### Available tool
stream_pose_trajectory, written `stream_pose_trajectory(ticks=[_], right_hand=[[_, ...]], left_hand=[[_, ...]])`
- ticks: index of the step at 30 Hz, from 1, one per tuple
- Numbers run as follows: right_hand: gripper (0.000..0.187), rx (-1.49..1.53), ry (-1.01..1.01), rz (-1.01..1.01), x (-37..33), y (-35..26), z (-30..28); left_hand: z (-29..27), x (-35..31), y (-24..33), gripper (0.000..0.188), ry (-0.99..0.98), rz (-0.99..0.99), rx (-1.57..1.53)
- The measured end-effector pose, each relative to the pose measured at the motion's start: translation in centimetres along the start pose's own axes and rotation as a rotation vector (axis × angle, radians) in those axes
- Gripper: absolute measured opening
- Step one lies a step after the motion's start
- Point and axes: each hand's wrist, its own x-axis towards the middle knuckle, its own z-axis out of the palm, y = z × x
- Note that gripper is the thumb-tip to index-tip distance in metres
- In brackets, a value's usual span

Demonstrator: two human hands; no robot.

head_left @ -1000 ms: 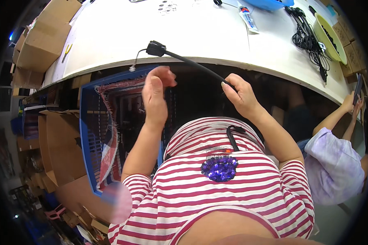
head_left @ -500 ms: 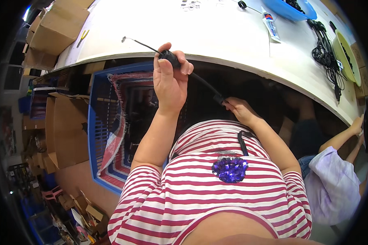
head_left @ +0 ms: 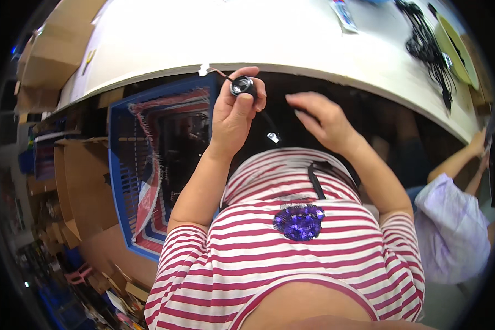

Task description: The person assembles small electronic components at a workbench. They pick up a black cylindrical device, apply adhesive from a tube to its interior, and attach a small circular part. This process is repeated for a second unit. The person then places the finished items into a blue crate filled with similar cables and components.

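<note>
My left hand [head_left: 235,113] pinches a small round black housing [head_left: 241,86] between thumb and fingers, its glassy, lens-like face turned up. From it a thin wire runs to a white connector [head_left: 204,70] by the table's edge. Below the hand a dark cable hangs, and a shiny metal cable end [head_left: 273,137] shows near my striped shirt. To the right, my right hand [head_left: 325,120] is raised with thumb and fingers apart, holding nothing.
The white table [head_left: 203,33] carries a tube [head_left: 344,15], coiled black cables [head_left: 426,47], a yellow-green basin [head_left: 451,49] and yellow-handled pliers [head_left: 88,59]. Beneath its edge stands a lined blue crate [head_left: 118,165]. Cardboard boxes [head_left: 85,181] are at left; a co-worker's sleeve [head_left: 451,231] is at right.
My right hand has let go of the black cable, and its fingers have opened. My left hand has turned the round housing so its face shows. The view has shifted slightly.
</note>
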Motion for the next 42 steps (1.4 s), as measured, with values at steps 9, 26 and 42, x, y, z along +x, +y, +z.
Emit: stream_pose_trajectory(ticks=[9, 26, 42], right_hand=[[0.013, -0.001, 0.058, -0.055, 3.8, -2.7, 0.0], [0.020, 0.144, -0.119, 0.424, 5.0, -3.0, 0.3], [0.022, 0.586, -0.372, 0.679, 4.8, -2.1, -1.2]], left_hand=[[1.3, -2.2, -5.8, 0.029, -0.078, -0.178, 0.009], [-1.4, -1.3, -0.5, 0.033, 0.287, 0.280, 0.943], [-1.5, 0.1, 0.2, 0.011, 0.006, 0.345, 1.166]])
